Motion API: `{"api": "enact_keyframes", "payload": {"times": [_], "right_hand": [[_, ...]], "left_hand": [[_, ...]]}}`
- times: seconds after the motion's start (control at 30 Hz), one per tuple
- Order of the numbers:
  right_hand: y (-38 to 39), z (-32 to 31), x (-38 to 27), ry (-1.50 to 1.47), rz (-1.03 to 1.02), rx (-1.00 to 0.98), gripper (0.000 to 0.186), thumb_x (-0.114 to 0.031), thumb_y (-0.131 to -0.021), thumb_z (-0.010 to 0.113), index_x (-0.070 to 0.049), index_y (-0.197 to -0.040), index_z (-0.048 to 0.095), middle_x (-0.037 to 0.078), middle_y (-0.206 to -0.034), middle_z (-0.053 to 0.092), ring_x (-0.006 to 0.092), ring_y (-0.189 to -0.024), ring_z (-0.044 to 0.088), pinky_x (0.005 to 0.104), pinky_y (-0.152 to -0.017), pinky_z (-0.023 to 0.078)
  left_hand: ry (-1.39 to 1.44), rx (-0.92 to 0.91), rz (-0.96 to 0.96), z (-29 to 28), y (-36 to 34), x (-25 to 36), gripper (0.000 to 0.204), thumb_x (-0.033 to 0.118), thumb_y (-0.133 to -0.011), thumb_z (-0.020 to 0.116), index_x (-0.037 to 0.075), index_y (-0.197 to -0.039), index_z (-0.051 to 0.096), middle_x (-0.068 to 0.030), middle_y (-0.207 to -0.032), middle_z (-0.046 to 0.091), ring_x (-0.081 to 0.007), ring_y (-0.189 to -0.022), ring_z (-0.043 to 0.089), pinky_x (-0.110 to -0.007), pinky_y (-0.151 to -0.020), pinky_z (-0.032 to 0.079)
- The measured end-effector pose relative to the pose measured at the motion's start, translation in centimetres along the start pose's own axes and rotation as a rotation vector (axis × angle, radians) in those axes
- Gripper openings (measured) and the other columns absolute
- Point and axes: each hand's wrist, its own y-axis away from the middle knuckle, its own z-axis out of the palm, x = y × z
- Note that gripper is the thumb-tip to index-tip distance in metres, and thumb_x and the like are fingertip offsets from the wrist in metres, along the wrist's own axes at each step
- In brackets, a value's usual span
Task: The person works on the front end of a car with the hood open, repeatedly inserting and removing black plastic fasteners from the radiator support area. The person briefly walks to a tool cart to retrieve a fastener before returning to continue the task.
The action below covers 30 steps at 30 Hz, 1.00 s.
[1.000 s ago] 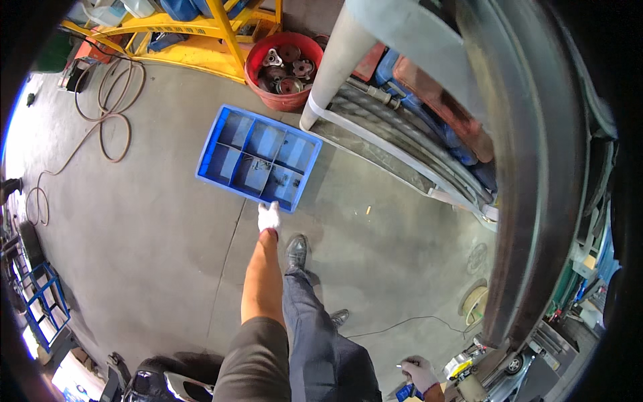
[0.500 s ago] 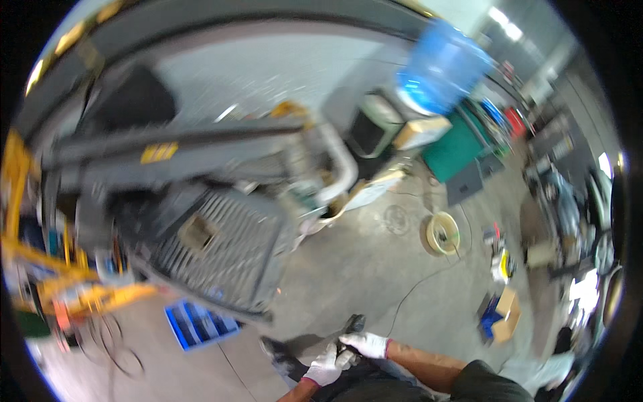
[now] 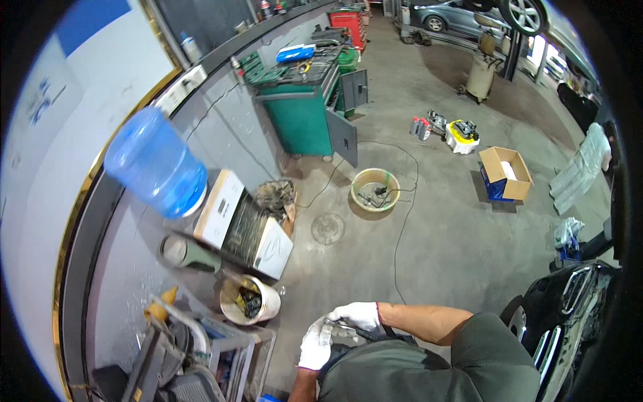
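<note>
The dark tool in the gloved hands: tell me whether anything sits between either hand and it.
Nothing visible does. The right hand and the left hand, both in white gloves, already close on the dark tool in front of the person's chest; no other object comes between them.

grey concrete floor (image 3: pixel 462 234), green tool cabinet (image 3: pixel 305 114) against the pale wall (image 3: pixel 60 120).

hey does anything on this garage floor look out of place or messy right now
A thin black cable trails loose across the open concrete, past the tan basin of parts. Spray cans and an open cardboard box sit out mid-floor. Both gloved hands, left hand and right hand, hold a dark tool; nothing looks spilled.
</note>
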Motion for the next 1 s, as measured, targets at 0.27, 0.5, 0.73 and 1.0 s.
{"api": "enact_keyframes", "payload": {"times": [0.27, 0.5, 0.73, 1.0], "right_hand": [[1.6, -3.4, -17.8, -0.142, -0.369, 0.115, 0.025, -0.032, -0.100, 0.060, -0.007, -0.105, 0.064, 0.006, -0.073, 0.061, 0.0140, -0.049, 0.051, 0.0298, -0.043, 0.044], [9.8, -15.3, -36.9, 0.536, -0.345, 1.051, 0.056, -0.054, -0.097, 0.056, 0.000, -0.093, 0.070, 0.007, -0.072, 0.066, 0.0188, -0.059, 0.059, 0.0362, -0.056, 0.049], [10.9, -28.5, -31.3, 0.046, 0.106, 1.226, 0.036, -0.041, -0.095, 0.063, -0.006, -0.086, 0.067, 0.006, -0.069, 0.062, 0.0194, -0.051, 0.053, 0.0410, -0.051, 0.053], [-1.5, -45.2, -44.8, 0.031, -0.164, 1.054, 0.025, -0.034, -0.093, 0.071, -0.009, -0.098, 0.070, 0.003, -0.080, 0.066, 0.0183, -0.064, 0.061, 0.0377, -0.049, 0.057]], "left_hand": [[-0.192, 0.062, 0.149, -1.5, -18.0, 2.8, 0.035, 0.030, -0.100, 0.057, 0.001, -0.116, 0.070, -0.0217, -0.108, 0.072, -0.0405, -0.101, 0.069, -0.047, -0.090, 0.054], [-0.316, -0.008, -0.145, -2.6, -41.6, 1.2, 0.056, 0.050, -0.100, 0.053, 0.000, -0.117, 0.070, -0.0292, -0.114, 0.068, -0.0467, -0.112, 0.063, -0.049, -0.097, 0.050], [-0.228, 0.131, -0.029, -3.7, -67.9, 7.7, 0.046, 0.043, -0.099, 0.056, 0.001, -0.116, 0.064, -0.0274, -0.111, 0.070, -0.0462, -0.108, 0.065, -0.052, -0.094, 0.051], [-0.324, 0.385, 0.174, -12.8, -96.2, 17.4, 0.038, 0.030, -0.095, 0.069, 0.001, -0.119, 0.068, -0.0215, -0.104, 0.073, -0.0356, -0.099, 0.070, -0.043, -0.088, 0.054]]}}
